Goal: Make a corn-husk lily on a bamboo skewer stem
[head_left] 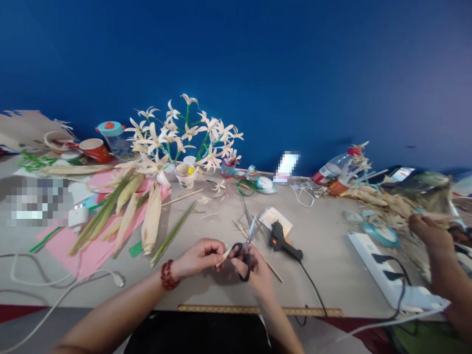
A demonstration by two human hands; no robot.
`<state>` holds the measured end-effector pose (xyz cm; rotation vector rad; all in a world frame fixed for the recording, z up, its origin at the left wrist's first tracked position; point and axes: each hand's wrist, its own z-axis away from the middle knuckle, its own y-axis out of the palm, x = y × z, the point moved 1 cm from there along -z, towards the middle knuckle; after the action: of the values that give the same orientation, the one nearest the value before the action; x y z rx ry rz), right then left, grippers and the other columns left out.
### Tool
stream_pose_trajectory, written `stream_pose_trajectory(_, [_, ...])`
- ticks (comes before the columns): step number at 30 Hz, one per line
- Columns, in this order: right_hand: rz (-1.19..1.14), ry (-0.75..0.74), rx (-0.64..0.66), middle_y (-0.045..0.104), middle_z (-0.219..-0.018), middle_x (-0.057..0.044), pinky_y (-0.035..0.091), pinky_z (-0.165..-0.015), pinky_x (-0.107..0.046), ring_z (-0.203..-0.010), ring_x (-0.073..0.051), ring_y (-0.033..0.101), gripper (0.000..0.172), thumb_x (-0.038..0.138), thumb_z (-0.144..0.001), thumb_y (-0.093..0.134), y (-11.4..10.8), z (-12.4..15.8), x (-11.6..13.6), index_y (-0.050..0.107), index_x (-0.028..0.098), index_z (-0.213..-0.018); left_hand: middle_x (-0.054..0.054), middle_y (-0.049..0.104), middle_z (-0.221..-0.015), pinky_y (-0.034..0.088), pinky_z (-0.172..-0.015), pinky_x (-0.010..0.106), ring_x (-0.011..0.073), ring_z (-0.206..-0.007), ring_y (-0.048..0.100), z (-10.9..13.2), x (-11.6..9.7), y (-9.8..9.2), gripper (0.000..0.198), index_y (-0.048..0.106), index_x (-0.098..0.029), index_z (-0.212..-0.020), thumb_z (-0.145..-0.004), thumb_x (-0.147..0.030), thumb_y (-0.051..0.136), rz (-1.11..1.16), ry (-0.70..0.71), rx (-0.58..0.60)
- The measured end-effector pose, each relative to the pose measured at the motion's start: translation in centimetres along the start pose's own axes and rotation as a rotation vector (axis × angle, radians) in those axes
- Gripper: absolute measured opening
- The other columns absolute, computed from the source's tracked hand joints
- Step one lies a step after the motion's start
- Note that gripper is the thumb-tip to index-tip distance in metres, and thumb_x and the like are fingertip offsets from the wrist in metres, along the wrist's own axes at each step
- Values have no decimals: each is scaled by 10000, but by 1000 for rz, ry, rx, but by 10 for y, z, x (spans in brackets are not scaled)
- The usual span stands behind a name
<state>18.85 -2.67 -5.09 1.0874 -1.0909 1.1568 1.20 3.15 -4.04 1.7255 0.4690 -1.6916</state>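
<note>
At lower centre, the left hand (206,255) is pinching a pale strip (225,254), the right (257,274) gripping scissors (252,232); finished-looking flowers (191,132) are standing upper left of centre, loose husks (151,221) lying left.

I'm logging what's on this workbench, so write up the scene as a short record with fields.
Left grip: pinches a pale husk strip
Right grip: holds black-handled scissors, blades pointing away from the person
Left wrist: red bead bracelet
Left side: corn husks on and beside pink paper
Beyond the hands: pale flowers on green stems; paper cup
Right side: glue gun; white power strip
Far right: another person's hand
</note>
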Motion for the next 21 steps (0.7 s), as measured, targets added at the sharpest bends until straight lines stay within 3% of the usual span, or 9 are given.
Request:
stream_pose_trajectory(2, [-13,-22,38,645,-792,-19,462,-630,-274,-695,-165,573,297,353,-690,796,3,-7,12,572,202,-813,11,575,-648,399,-595,227,118,-601,514,1,-1,0,373,516,-157,-685,-842,-475,628,1,-25,48])
stream_pose_trajectory(5, [0,0,97,618,-746,2,444,-612,-264,-657,-149,550,257,301,-687,769,6,-11,20,546,209,-777,15,580,-660,405,-600,227,120,-605,521,1,-4,-1,365,527,-155,-700,-837,-476,634,-29,-37,85])
stream_pose_trajectory(11, [23,-39,66,595,-738,7,423,-601,-248,-652,-137,523,245,299,-682,728,6,-8,16,525,212,-788,3,535,-698,373,-609,226,121,-638,467,0,-10,-5,283,532,-157,-714,-867,-389,586,-234,74,-22])
stream_pose_trajectory(16, [59,-3,111,600,-762,12,425,-604,-247,-652,-136,528,248,258,-676,722,9,-8,18,513,217,-804,-4,530,-694,359,-608,227,121,-637,452,0,-6,-4,221,529,-158,-688,-849,-300,579,-306,85,27])
stream_pose_trajectory(21, [87,12,70,584,-677,33,391,-556,-225,-584,-114,496,250,239,-669,718,8,-9,17,482,213,-747,-4,536,-706,388,-622,233,120,-638,481,-1,-1,-7,223,559,-154,-753,-866,-344,588,-206,32,-126])
